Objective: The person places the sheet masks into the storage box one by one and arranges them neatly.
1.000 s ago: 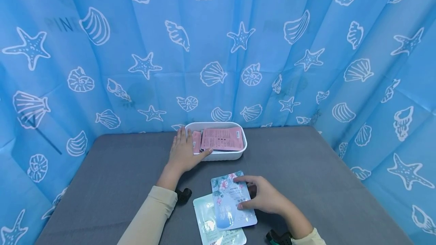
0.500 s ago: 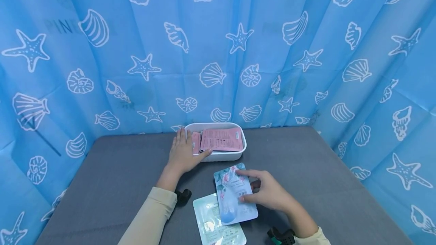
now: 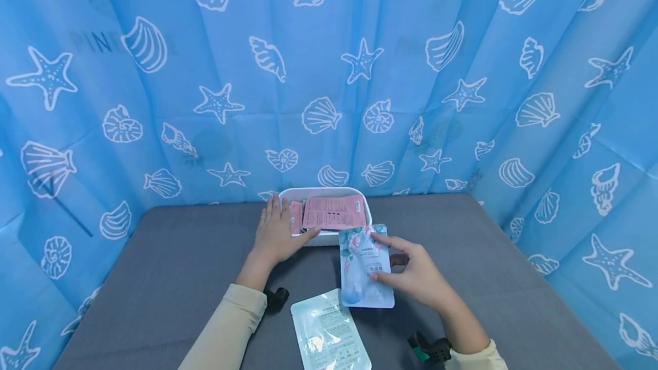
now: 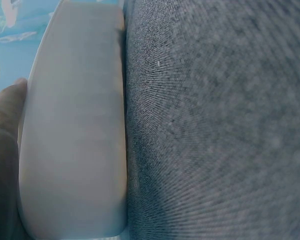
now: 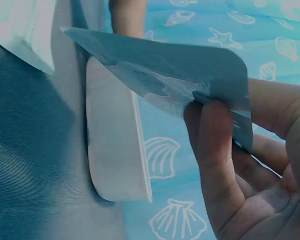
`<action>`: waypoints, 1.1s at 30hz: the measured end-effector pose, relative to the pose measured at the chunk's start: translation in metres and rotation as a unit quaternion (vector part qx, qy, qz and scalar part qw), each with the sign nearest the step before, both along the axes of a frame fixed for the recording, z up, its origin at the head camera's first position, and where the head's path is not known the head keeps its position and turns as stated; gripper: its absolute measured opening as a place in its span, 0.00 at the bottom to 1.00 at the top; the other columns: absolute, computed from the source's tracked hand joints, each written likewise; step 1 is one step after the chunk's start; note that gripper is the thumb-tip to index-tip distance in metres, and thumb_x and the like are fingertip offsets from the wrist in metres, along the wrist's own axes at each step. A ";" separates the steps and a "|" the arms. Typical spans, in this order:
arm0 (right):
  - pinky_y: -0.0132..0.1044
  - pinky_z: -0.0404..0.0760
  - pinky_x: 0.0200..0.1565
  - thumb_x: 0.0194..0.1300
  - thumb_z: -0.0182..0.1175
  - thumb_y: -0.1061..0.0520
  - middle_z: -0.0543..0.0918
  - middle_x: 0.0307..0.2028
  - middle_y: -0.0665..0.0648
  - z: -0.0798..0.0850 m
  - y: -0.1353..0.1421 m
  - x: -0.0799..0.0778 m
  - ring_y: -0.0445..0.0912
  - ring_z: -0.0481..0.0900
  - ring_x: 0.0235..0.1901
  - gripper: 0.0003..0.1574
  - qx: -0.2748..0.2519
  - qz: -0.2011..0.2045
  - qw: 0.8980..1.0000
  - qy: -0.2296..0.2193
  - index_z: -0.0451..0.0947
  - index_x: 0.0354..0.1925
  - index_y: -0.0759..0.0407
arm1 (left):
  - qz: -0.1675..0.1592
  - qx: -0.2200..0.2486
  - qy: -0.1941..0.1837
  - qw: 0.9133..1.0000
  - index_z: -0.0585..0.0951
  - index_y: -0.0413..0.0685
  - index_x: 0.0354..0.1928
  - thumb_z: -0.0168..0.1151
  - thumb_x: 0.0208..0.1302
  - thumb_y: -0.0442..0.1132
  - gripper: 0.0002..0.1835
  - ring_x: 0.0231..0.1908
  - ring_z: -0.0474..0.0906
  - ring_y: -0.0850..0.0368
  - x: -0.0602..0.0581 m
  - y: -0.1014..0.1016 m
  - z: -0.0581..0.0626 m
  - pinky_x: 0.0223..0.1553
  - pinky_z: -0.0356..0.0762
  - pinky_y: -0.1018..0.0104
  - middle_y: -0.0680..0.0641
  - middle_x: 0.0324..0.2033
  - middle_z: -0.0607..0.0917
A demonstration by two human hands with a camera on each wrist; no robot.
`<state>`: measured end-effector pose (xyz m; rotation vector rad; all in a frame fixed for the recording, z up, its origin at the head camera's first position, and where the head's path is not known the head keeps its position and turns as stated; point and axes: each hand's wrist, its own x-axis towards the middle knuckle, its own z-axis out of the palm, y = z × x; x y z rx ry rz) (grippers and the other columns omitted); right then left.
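My right hand (image 3: 416, 274) pinches the right side of a blue floral sheet-mask packet (image 3: 360, 287), which it holds up off the table. The packet's top edge overlaps the near right corner of a white plastic bin (image 3: 321, 240). Seen in the right wrist view, fingers grip one end of the packet (image 5: 155, 65), and the bin (image 5: 112, 140) stands beyond it. With fingers spread and straight, my left hand (image 3: 274, 233) rests on the left end of the bin. Pink packets (image 3: 334, 213) lie flat inside the bin. The left wrist view shows the bin's side wall (image 4: 72, 125) close up.
A pale green packet (image 3: 331, 333) lies on the grey cloth-covered table (image 3: 180, 278), in front of the bin. Behind the table hangs a blue curtain (image 3: 329, 73) with white shells and starfish, close to the bin's back.
My right hand has lifted the blue floral packet off the pale green one and moved it forward and slightly right, toward the bin. The left hand stays on the bin.
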<state>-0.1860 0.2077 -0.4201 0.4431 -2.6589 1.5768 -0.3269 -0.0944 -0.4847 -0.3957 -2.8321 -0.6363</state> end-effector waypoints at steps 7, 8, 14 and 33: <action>0.40 0.92 0.43 0.59 0.78 0.66 0.81 0.63 0.70 0.013 -0.001 -0.006 0.56 0.92 0.47 0.49 -0.021 -0.044 0.998 0.048 0.73 0.76 0.58 | 0.007 -0.002 0.001 1.000 0.53 0.32 0.83 0.58 0.63 0.80 0.66 0.84 0.42 0.31 0.000 0.001 0.002 0.83 0.47 0.35 0.30 0.84 0.48; 0.40 0.92 0.43 0.59 0.78 0.66 0.81 0.63 0.70 0.015 -0.001 -0.007 0.56 0.92 0.47 0.49 -0.020 -0.048 0.997 0.054 0.72 0.76 0.58 | 0.007 0.000 0.002 1.000 0.54 0.32 0.83 0.58 0.63 0.80 0.66 0.84 0.42 0.31 0.000 0.001 0.002 0.83 0.47 0.35 0.30 0.84 0.48; 0.40 0.92 0.43 0.61 0.77 0.66 0.80 0.64 0.69 0.019 -0.005 -0.017 0.59 0.91 0.49 0.48 -0.039 -0.072 0.994 0.068 0.71 0.77 0.55 | 0.003 -0.001 0.006 1.000 0.55 0.32 0.82 0.57 0.63 0.80 0.66 0.84 0.42 0.31 -0.001 0.000 -0.002 0.82 0.49 0.35 0.30 0.84 0.49; 0.25 0.79 0.27 0.65 0.75 0.64 0.77 0.68 0.65 -0.003 -0.029 -0.069 0.38 0.84 0.29 0.50 -0.135 -0.207 0.963 0.107 0.66 0.80 0.55 | -0.005 0.001 0.004 1.000 0.55 0.34 0.83 0.58 0.63 0.80 0.65 0.85 0.41 0.32 0.000 -0.001 -0.002 0.83 0.47 0.35 0.31 0.84 0.47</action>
